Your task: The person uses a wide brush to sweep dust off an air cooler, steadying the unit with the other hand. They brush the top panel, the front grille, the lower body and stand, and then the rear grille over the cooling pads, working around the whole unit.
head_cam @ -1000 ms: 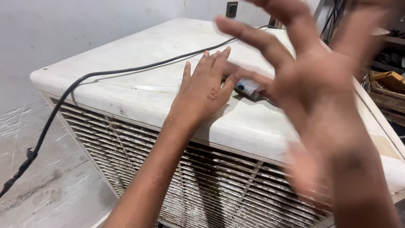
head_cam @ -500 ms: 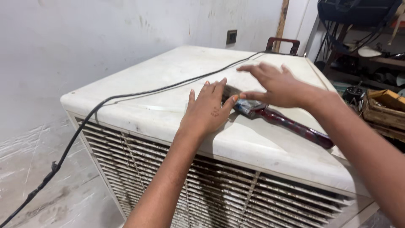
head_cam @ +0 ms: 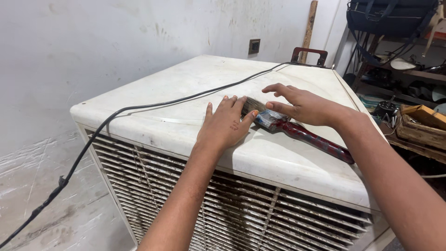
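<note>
Two hands meet at mid-frame on the cooler top (head_cam: pixel 195 88): left hand (head_cam: pixel 226 123) flat and open, right hand (head_cam: pixel 302 104) loosely spread over the paintbrush (head_cam: pixel 297 129), not gripping. Nudged, the brush could roll off toward the right edge, or snag the black cable (head_cam: pixel 153 104).

A stained, off-white plastered wall (head_cam: pixel 116 42) rises behind, with a small dark socket plate (head_cam: pixel 254 46) set in it. The concrete floor (head_cam: pixel 42 186) is streaked with pale smears. A cluttered shelf rack (head_cam: pixel 409 69) stands to the right, a wooden plank (head_cam: pixel 308 28) leaning beside it.
</note>
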Demonstrator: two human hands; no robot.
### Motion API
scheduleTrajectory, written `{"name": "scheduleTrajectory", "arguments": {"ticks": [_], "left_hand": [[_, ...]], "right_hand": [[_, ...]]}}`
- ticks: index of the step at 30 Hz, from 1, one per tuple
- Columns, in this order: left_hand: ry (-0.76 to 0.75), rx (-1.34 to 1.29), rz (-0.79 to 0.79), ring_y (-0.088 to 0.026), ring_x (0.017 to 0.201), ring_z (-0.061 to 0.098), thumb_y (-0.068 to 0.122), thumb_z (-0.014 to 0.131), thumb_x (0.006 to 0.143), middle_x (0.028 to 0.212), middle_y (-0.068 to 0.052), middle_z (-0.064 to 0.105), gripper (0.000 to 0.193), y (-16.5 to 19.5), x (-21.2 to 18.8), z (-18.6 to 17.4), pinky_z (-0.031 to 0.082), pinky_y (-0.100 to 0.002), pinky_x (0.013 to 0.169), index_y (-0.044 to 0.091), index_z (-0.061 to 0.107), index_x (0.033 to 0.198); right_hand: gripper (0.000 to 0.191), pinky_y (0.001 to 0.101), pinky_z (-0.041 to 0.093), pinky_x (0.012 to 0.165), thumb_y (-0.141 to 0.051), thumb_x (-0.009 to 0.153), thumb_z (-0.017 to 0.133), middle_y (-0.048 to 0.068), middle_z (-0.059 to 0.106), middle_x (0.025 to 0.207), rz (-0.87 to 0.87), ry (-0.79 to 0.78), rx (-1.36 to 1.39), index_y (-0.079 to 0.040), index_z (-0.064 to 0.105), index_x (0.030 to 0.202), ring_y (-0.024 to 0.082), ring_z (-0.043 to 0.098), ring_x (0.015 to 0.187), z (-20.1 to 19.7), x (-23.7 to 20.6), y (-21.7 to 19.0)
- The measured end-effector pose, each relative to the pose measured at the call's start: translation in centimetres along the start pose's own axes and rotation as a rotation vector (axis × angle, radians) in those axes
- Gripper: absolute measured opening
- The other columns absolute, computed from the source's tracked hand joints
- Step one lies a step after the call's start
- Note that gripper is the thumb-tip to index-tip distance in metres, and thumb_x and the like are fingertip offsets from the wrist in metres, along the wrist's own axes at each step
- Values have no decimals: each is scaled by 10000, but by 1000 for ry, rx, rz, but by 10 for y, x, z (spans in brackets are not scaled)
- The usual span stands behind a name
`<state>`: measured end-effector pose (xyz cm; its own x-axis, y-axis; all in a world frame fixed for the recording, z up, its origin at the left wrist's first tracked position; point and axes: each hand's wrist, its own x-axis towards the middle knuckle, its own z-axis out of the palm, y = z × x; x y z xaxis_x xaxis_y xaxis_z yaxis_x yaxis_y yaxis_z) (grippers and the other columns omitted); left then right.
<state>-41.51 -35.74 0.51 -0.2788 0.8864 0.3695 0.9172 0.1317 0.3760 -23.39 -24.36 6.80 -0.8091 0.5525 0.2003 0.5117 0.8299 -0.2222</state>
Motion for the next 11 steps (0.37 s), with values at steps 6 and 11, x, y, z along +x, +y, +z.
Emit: {"name": "scheduleTrajectory", "arguments": {"ticks": [6, 11], "left_hand": [[21, 11, 24, -271, 1540, 202, 592, 365, 992, 1628, -99, 323, 699, -3, 1, 5, 108, -562, 1237, 182, 353, 1559], [40, 10, 27, -251, 1540, 229, 597, 372, 981, 1633, -90, 330, 708, -1, 8, -1, 109, -567, 1241, 201, 350, 1567]], "right_hand": [[680, 474, 453, 1112, -666, 943, 429, 137, 523, 1494, 125, -52, -23, -284, 402, 1505, 312, 533, 1366, 1, 0, 1], [711, 476, 389, 1146, -668, 915, 413, 129, 512, 1519, -10, -18, -52, -285, 409, 1515, 309, 453, 1434, 3, 6, 9]]}}
